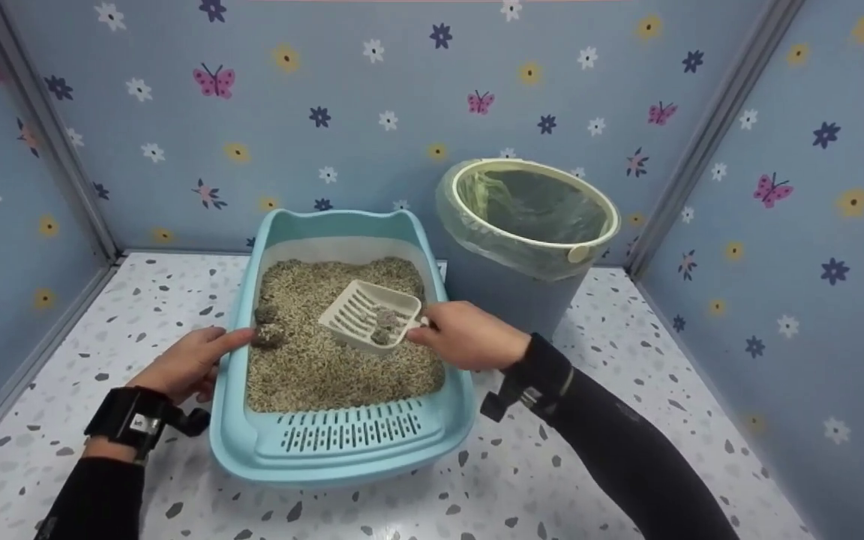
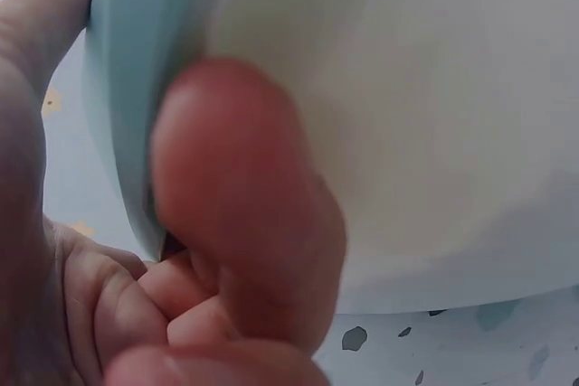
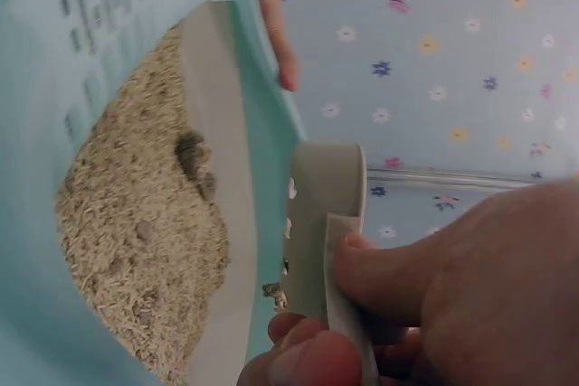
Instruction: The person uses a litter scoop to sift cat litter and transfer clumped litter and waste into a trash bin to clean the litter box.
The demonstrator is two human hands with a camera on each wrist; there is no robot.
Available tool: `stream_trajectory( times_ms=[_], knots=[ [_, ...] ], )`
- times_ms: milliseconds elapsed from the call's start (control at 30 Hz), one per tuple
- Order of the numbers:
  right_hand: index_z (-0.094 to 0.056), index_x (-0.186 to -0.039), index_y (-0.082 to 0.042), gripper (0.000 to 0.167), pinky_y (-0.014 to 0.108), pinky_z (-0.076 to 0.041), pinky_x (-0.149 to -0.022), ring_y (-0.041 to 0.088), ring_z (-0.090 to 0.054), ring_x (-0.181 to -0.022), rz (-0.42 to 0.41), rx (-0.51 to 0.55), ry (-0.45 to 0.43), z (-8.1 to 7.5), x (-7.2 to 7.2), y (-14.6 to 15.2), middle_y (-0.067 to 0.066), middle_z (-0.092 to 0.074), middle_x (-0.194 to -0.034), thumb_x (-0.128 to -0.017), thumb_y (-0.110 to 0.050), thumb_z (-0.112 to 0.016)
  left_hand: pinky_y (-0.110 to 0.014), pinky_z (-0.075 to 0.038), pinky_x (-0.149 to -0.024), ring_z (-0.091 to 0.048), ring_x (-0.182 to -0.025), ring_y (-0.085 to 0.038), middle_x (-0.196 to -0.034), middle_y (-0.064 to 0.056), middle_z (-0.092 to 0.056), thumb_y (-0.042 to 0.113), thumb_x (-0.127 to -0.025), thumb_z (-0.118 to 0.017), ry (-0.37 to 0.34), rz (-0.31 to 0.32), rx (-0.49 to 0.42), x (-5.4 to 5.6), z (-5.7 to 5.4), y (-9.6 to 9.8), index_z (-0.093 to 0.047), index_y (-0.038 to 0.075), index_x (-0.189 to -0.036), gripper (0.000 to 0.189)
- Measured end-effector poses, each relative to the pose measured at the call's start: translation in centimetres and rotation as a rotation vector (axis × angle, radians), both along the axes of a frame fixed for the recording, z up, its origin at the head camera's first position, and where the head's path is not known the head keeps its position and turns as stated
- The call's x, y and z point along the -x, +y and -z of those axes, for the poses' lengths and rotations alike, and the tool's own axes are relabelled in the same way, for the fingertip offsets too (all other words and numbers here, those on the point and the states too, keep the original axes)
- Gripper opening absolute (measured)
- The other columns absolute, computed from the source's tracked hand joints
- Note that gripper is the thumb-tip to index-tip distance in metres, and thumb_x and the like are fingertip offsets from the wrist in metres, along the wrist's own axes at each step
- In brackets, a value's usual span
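A light blue litter box [image 1: 342, 465] filled with tan pellet litter [image 1: 327, 382] stands on the floor. My left hand [image 1: 184, 360] grips its left rim, thumb on top; in the left wrist view the fingers [image 2: 235, 160] curl beneath the rim against the pale outer wall. With my right hand [image 1: 477, 337] I hold a cream slotted litter scoop [image 1: 349, 334] by its handle, over the right half of the litter. Greyish clumps [image 1: 385, 326] lie in the scoop near the handle. Darker clumps [image 1: 268, 330] rest on the litter along the left wall, close to my left thumb.
Behind the box to the right stands a grey bin [image 1: 511, 289] with a translucent bag [image 1: 477, 244] folded over its cream rim. Flowered blue panels [image 1: 372, 135] enclose the back and both sides. The floor [image 1: 552, 465] is white with grey flecks.
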State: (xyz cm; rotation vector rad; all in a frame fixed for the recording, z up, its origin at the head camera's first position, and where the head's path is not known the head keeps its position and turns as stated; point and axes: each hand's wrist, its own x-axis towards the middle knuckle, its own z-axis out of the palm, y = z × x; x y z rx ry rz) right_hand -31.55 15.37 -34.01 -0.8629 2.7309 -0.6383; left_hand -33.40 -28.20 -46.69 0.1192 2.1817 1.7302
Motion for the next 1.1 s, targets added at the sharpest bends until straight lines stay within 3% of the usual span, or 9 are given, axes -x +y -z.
stream_trajectory(
  times_ms=[167,333,1100],
  knots=[
    [-0.072,-0.110,-0.014,0.025,0.039,-0.053,-0.074,0.015,-0.061,-0.078,-0.003,-0.055,0.023,0.1,-0.5,0.6,-0.003,-0.062,-0.086,-0.114,-0.038,-0.066,-0.027,-0.042,-0.047,-0.053,-0.052,-0.011,-0.081,-0.006,-0.069,0.054,-0.115,-0.058,-0.007,-0.010,-0.004,-0.1,0.4,0.1,-0.045,-0.005,-0.135,0.064],
    [-0.071,-0.110,-0.014,0.028,0.039,-0.054,-0.073,0.016,-0.061,-0.077,-0.023,-0.044,0.023,0.1,-0.1,0.1,-0.004,-0.060,-0.084,-0.116,-0.040,-0.061,-0.026,-0.041,-0.045,-0.050,-0.049,-0.011,-0.076,-0.004,-0.067,0.053,-0.115,-0.057,-0.023,-0.027,-0.025,-0.3,0.7,-0.1,-0.045,-0.004,-0.133,0.061],
    [-0.067,-0.102,-0.014,0.030,0.038,-0.053,-0.075,0.016,-0.061,-0.078,0.012,-0.056,0.072,-1.2,-0.4,0.8,-0.003,-0.061,-0.086,-0.116,-0.039,-0.062,-0.026,-0.042,-0.046,-0.049,-0.051,-0.011,-0.075,-0.003,-0.064,0.055,-0.114,-0.057,0.008,-0.015,0.005,-0.3,0.3,-0.1,-0.047,-0.007,-0.134,0.065]
  ],
)
